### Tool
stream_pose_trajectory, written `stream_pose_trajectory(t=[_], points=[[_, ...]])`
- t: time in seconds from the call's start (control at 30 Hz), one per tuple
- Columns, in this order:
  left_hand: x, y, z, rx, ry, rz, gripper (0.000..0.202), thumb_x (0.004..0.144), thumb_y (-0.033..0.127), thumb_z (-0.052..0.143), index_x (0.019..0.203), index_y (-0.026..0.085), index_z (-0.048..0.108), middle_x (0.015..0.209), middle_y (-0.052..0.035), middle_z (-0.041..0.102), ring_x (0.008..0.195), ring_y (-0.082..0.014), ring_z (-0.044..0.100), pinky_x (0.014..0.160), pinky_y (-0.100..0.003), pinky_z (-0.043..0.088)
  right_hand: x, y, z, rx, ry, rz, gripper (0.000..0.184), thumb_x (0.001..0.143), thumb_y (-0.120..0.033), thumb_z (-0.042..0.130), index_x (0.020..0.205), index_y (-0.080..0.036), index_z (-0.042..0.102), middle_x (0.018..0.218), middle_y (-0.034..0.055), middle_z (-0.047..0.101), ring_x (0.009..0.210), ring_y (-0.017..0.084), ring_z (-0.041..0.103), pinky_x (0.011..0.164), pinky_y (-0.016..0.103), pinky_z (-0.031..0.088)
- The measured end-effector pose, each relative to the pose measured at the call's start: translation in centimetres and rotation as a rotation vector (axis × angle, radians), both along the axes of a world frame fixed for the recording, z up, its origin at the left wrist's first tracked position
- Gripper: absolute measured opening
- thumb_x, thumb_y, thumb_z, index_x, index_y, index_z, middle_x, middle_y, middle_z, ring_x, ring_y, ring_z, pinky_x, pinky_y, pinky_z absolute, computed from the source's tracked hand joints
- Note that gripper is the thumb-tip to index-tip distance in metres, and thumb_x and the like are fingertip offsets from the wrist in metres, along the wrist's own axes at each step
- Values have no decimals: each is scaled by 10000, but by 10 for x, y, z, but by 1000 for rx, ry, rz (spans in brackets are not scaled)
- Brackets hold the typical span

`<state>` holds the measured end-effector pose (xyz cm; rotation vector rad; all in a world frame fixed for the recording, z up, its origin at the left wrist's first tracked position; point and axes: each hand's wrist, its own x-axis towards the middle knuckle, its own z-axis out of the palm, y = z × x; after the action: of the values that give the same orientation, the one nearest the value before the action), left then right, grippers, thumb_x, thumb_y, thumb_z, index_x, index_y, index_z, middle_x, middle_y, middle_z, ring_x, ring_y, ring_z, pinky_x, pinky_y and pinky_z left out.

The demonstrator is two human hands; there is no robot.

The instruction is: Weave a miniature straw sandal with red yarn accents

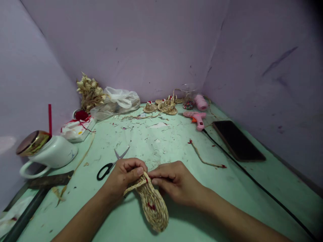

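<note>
A small woven straw slipper [153, 205] with red specks lies on the green table [227, 195] in front of me. My left hand [124, 178] is closed, its fingers curled around the slipper's far end and strap. From the right, my right hand [175, 181] pinches that same far end with thumb and fingers. Both hands meet at the strap; the sole points toward me.
Black-handled scissors [111, 164] lie just left of my hands. Farther off are a white mug with gold lid [46, 153], a pink glue gun [196, 118] with its black cord, a dark phone [238, 140], pink thread spool [201, 102], finished straw pieces [165, 105], a plastic bag [118, 101].
</note>
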<state>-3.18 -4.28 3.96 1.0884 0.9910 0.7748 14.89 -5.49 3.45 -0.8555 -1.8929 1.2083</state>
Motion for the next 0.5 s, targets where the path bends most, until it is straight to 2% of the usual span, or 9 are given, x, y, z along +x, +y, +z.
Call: stream_pose_trajectory(t=[0.1,0.23,0.37,0.5], points=[[3,-1,-2,-29,-17,2,209,630,302,670,654,108,595,520,-12,562,455,-83,457,442,-189,323,0,-4,2,151,-96,-48,193,766,-147,492,823,-193,671,662,12,639,580,101,548,562,201,406],[7,-3,-4,-69,-27,2,218,618,307,676,639,110,587,505,-4,548,432,-73,435,423,-182,302,-1,-8,3,203,-154,-107,145,720,-123,486,702,-150,627,574,-1,583,506,88,497,509,190,377],[6,-2,-1,-91,5,-74,235,614,328,676,626,110,589,490,2,532,421,-66,420,415,-177,291,1,-9,3,244,-162,-53,120,678,-105,474,663,-147,585,554,-14,538,481,75,457,481,183,350],[5,-2,2,-37,69,-158,252,623,344,662,604,104,587,483,5,508,433,-65,401,420,-178,285,2,-8,3,296,-166,-11,92,640,-109,482,630,-155,561,564,-20,515,478,70,425,473,190,329]])
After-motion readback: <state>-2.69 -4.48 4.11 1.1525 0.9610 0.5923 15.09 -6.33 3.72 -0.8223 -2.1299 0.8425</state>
